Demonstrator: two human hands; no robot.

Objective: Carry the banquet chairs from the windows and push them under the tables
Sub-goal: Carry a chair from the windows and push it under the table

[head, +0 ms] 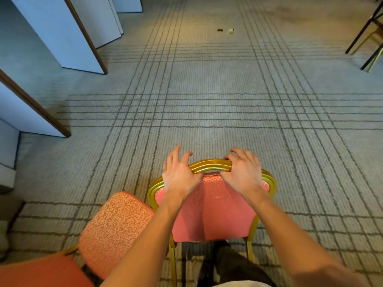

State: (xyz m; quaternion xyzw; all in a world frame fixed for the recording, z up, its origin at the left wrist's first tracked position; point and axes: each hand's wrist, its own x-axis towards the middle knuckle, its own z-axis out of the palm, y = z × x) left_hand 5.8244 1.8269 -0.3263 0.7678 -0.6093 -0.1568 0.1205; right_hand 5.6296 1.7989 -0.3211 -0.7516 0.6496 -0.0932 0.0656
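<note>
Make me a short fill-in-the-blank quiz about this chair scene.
1. The banquet chair has a pink back and a ____ frame.
2. Of the left hand and right hand, the one curling fingers round the top rail is the ____.
3. The second chair's seat lies on the held chair's ____ side.
Missing words: gold; right; left.

Chair backrest (217,214) hiding its seat, far floor bits (231,31) possibly litter

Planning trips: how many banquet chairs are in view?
2 clearly: the held chair at centre, a second chair at its left. Red upholstery bottom-left and gold legs top-right may be more.
</note>
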